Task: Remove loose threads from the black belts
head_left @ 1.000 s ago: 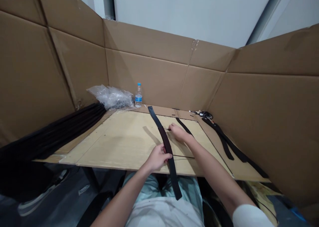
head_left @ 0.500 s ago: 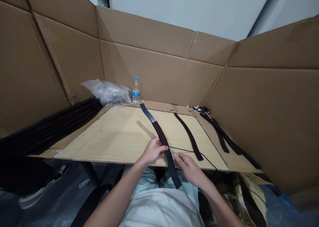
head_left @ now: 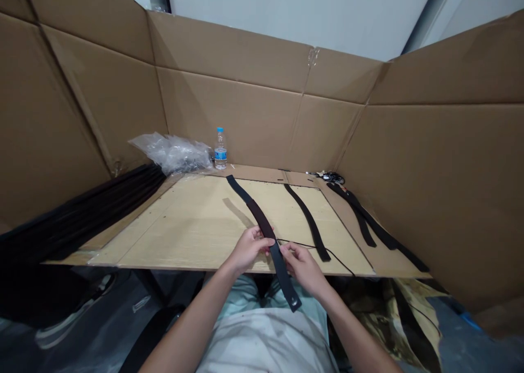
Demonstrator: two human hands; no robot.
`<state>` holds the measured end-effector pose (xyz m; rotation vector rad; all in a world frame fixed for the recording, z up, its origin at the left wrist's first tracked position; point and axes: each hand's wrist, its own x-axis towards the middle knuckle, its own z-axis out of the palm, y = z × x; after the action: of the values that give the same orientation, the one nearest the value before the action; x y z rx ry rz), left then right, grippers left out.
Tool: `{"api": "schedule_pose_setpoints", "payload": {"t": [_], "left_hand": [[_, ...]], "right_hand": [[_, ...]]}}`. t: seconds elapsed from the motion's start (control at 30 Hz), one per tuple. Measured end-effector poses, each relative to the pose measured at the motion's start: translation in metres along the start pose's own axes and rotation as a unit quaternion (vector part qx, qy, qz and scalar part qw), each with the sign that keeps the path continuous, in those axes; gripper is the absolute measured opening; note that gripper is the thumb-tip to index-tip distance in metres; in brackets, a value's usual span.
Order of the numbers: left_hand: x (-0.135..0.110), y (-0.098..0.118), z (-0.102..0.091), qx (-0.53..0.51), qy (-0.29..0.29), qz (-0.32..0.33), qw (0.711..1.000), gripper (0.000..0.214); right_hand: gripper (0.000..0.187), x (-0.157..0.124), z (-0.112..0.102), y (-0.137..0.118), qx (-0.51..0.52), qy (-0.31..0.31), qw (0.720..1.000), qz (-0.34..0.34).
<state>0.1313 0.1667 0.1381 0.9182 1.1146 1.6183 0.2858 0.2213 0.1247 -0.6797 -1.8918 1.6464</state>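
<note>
A long, curved black strip [head_left: 261,218] with a dark brown middle stretch slants across the near edge of the table, its lower end over my lap. My left hand [head_left: 248,247] grips it around the middle, thumb on top and fingers underneath. At the strip's right edge, my right hand [head_left: 301,262] has its thumb and fingertips pinched together against it; what lies between them is too small to make out. A thin black cord [head_left: 339,261] runs from beside the strip, past my right fingertips, to the right.
Another curved black strip [head_left: 308,218] lies right of my hands. Several more strips [head_left: 364,212] overlap farther right, near tangled cables [head_left: 332,177]. At the back stand a water bottle [head_left: 220,153] and clear plastic bags [head_left: 174,153]. Dark long pieces [head_left: 102,206] pile up left. Cardboard walls [head_left: 229,111] surround the table.
My right hand has moved left, from apart to touching the strip's right edge. The strip has turned slightly, so its far end no longer shines. My left hand keeps its grip.
</note>
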Motion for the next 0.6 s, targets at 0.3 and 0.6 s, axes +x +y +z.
{"api": "schedule_pose_setpoints", "payload": {"t": [0.3, 0.6], "left_hand": [[0.002, -0.004, -0.002, -0.009, -0.009, 0.001, 1.0, 0.028], [0.0, -0.001, -0.001, -0.003, -0.012, 0.0, 1.0, 0.028]], "right_hand": [[0.049, 0.003, 0.002, -0.012, -0.053, 0.022, 0.997, -0.045], [0.046, 0.008, 0.0, -0.003, -0.061, 0.036, 0.994, -0.082]]}}
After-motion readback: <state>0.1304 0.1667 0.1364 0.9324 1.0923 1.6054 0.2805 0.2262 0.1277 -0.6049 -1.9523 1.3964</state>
